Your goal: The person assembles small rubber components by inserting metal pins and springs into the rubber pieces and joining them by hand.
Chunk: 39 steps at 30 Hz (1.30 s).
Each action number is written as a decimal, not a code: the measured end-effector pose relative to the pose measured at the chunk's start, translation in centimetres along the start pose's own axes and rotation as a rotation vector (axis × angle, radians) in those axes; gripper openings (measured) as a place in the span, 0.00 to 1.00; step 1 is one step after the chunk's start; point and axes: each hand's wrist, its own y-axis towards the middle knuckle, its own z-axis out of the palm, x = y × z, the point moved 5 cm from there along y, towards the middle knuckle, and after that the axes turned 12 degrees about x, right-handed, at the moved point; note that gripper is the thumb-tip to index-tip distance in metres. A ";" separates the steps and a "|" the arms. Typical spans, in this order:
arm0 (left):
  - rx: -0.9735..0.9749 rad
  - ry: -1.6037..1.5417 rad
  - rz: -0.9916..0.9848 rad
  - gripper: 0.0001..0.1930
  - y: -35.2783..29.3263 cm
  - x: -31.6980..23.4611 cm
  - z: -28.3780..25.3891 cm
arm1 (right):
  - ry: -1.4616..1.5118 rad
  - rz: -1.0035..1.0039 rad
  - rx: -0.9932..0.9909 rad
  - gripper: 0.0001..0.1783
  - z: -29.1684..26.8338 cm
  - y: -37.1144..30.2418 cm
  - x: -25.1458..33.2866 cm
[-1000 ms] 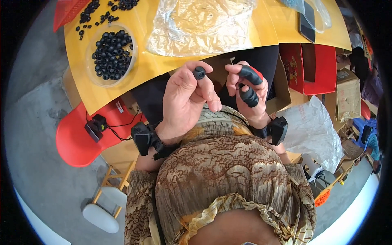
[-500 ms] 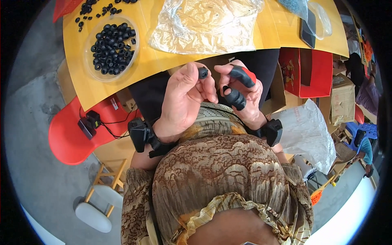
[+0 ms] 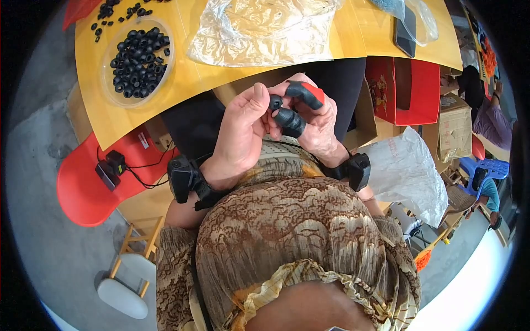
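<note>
Your left hand [image 3: 240,124] pinches one black bushing [image 3: 275,102], likely mid-work; right hand [image 3: 320,124] curled, grip unclear. Tub [image 3: 111,88] pieces [image 3: 133,62]: done or pending, unclear.

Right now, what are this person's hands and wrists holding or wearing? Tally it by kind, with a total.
Small black piece at the left hand's fingertips: 1
Finger covers on the right hand, one black, one black-and-red: 2
Black wrist devices, one per wrist: 2
Total: 5
</note>
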 end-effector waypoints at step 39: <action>0.366 -0.320 0.023 0.15 0.8 0.8 -0.8 | 0.051 -0.033 -0.037 0.20 -1.5 -0.3 0.2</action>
